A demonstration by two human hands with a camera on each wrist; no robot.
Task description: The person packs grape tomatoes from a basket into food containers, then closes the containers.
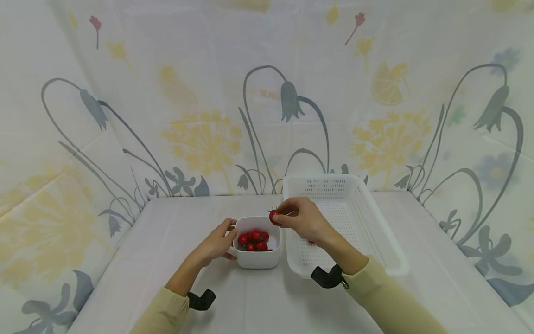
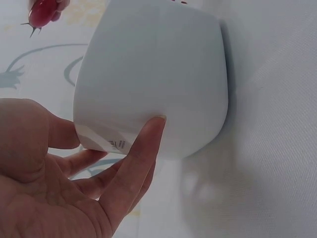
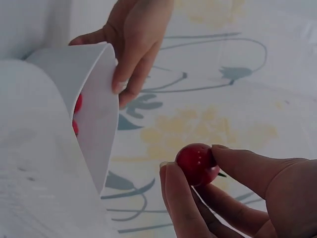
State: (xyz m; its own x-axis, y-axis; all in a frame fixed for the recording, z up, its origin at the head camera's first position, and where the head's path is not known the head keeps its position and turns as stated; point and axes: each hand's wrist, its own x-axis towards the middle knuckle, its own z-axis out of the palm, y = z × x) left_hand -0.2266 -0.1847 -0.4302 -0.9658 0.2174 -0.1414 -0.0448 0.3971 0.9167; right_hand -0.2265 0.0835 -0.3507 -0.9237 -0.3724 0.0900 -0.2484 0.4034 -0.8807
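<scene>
My right hand (image 1: 308, 221) pinches a red cherry tomato (image 1: 273, 217) with a green calyx between thumb and fingertips, above the right rim of a small white container (image 1: 257, 261). In the right wrist view, the tomato (image 3: 196, 163) is clear of the container. Several cherry tomatoes (image 1: 254, 236) lie inside the container. At its left side, my left hand (image 1: 218, 240) holds the wall, thumb near the rim and fingers along the outside. The left wrist view shows a fingertip (image 2: 157, 123) against the smooth white wall.
Just right of the container stands a larger white perforated basket (image 1: 385, 232). A bit of red (image 1: 311, 241) shows in it beside my right wrist, which hides part of the inside. White cloth (image 1: 175, 232) covers the table, and a flower-printed curtain (image 1: 200, 55) hangs behind.
</scene>
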